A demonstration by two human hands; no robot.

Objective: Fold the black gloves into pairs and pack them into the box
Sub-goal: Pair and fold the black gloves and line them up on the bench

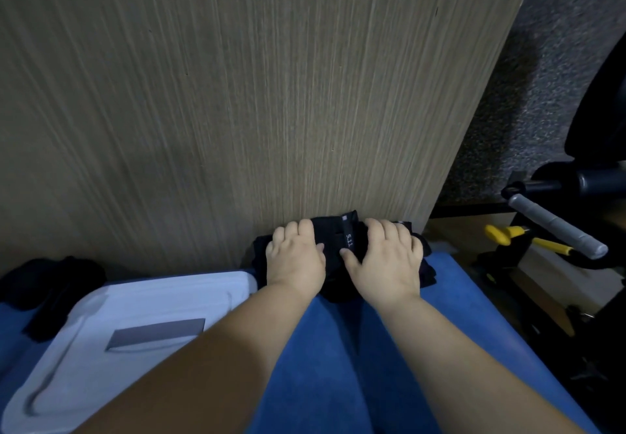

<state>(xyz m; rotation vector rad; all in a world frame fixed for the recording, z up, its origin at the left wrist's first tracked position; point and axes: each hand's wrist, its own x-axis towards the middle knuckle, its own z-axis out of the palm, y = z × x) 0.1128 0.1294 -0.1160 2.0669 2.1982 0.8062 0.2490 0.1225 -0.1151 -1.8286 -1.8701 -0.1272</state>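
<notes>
Both hands on the black gloves [342,237], which sit bunched at the far edge of the blue cloth [355,349], right up against the wood-grain panel [237,94]. A strip w/ "5.11" printed on it runs across the top of the bundle, between the two hands.

Left hand [294,259]: fingers curled down over the left part of the bundle, tips hidden, thumb pressed against the fabric next to the strip. Right hand [386,257]: fingers a bit apart, bent over the right part of the bundle, thumb touching the fabric just below the strip. The hands are close but not touching each other.

White box [203,293] lies at lower left on the cloth, near the left forearm, w/ a grey label [159,332] on top. It looks closed; can't tell for sure. Beyond its far-left corner, another black heap [50,284], prob. cloth, blurred.

At right, off the cloth: a yellow-handled tool [508,235], a grey bar [555,225] and part of a black chair [603,101] over speckled grey floor [528,94].
</notes>
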